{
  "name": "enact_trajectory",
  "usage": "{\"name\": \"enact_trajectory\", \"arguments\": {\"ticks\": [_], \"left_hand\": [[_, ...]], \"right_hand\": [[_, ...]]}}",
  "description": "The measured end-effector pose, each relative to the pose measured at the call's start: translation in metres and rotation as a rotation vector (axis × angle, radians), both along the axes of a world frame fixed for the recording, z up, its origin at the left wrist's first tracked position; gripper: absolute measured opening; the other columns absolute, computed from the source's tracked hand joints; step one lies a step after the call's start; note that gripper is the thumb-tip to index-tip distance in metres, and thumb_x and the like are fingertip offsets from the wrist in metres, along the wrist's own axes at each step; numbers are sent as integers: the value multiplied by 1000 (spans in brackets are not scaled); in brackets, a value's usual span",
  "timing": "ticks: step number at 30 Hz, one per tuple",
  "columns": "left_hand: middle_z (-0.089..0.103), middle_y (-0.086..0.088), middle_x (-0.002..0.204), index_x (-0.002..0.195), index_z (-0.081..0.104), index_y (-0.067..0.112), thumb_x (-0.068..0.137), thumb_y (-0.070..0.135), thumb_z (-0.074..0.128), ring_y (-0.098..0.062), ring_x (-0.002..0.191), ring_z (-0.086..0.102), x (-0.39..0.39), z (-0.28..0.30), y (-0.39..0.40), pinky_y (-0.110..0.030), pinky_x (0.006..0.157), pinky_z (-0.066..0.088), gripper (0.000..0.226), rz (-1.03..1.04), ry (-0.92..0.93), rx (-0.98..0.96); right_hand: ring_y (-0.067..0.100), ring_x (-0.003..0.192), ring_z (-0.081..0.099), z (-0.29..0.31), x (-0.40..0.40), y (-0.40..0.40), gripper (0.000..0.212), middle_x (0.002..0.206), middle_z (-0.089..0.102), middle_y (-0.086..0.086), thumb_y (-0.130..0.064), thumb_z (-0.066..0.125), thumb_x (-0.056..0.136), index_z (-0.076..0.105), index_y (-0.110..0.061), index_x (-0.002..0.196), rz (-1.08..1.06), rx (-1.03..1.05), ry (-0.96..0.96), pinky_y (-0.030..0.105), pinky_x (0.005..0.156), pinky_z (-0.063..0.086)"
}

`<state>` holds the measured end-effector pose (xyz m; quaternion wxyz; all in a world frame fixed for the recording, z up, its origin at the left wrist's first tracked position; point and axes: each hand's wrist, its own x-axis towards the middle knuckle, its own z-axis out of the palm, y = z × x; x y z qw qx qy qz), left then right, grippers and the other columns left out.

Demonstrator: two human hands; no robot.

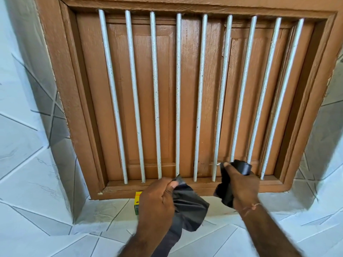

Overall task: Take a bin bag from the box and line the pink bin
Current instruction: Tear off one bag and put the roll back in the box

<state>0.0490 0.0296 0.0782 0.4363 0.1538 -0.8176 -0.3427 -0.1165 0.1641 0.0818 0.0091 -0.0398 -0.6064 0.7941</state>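
Observation:
My left hand point(157, 203) pinches the top edge of a loose black bin bag point(189, 208) that hangs down past my wrist. A black roll of bin bags point(243, 168) sits in my right hand point(241, 186), with a loose flap hanging below the fist. The two black pieces look separate, a gap showing between them. On the tiled ledge behind my left hand stands a small yellow and green box point(137, 202), mostly hidden. The pink bin is not in view.
A brown wooden window point(167, 89) with shut shutters and several grey vertical bars fills the view ahead. Its sill meets a white tiled ledge point(104, 212). White tiled walls point(22, 127) flank the window recess on both sides.

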Motion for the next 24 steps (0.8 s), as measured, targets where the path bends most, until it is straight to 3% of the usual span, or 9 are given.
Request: {"name": "enact_trajectory", "arguments": {"ticks": [4,7,10,12,14,16,19,22,24], "left_hand": [[65,11,76,75,58,36,96,32,50,-8,71,60,11,5,-35,-12,59,44,23,-36,-212,129],[69,13,108,107,63,36,93,43,51,-12,99,63,18,-7,-64,-26,83,50,20,19,-632,-173],[62,5,128,138,42,36,88,48,53,-20,114,60,17,-20,-78,-35,92,51,53,143,-893,-457],[58,0,131,143,34,34,89,45,54,-24,112,61,9,-23,-78,-37,89,51,59,140,-938,-561],[52,-4,135,145,29,34,90,42,55,-28,109,61,-4,-27,-75,-37,84,52,62,91,-939,-639],[50,-5,138,143,28,35,89,38,55,-30,107,62,-17,-27,-73,-38,81,52,60,36,-938,-724],[52,-9,135,136,36,37,89,32,55,-34,99,64,-36,-26,-67,-39,75,53,51,-57,-938,-850],[58,-13,122,135,39,33,91,23,52,-36,92,64,-45,-24,-63,-36,67,47,47,-120,-981,-956],[58,-13,118,136,40,32,92,20,51,-36,93,63,-48,-21,-60,-36,65,44,47,-137,-1005,-970]], "right_hand": [[32,74,64,12,0,22,30,82,66,19,-34,86,65,63,-17,76,60,-57,-3,61,76,55],[33,81,64,2,0,25,31,89,66,15,-37,81,72,62,-17,86,157,-117,-80,54,79,57],[28,73,65,-12,0,25,40,86,66,10,-38,68,80,65,-11,109,314,-297,-258,36,68,56],[30,76,65,-21,3,24,43,90,64,11,-30,61,79,62,-8,116,466,-393,-327,40,78,54],[37,94,61,-29,6,24,58,102,60,17,-17,64,72,54,-4,128,534,-458,-348,54,97,45],[39,111,55,-34,7,22,69,115,57,19,-8,68,71,47,-6,137,585,-468,-327,59,105,38],[37,114,54,-29,10,22,55,113,61,18,-5,68,77,54,-7,130,635,-400,-200,57,102,43],[37,112,59,-27,12,25,80,115,67,19,-11,94,44,63,-13,118,716,-356,-147,51,89,54],[38,115,57,-25,14,27,79,119,65,20,-13,93,47,62,-12,119,737,-319,-130,51,93,51]]}}
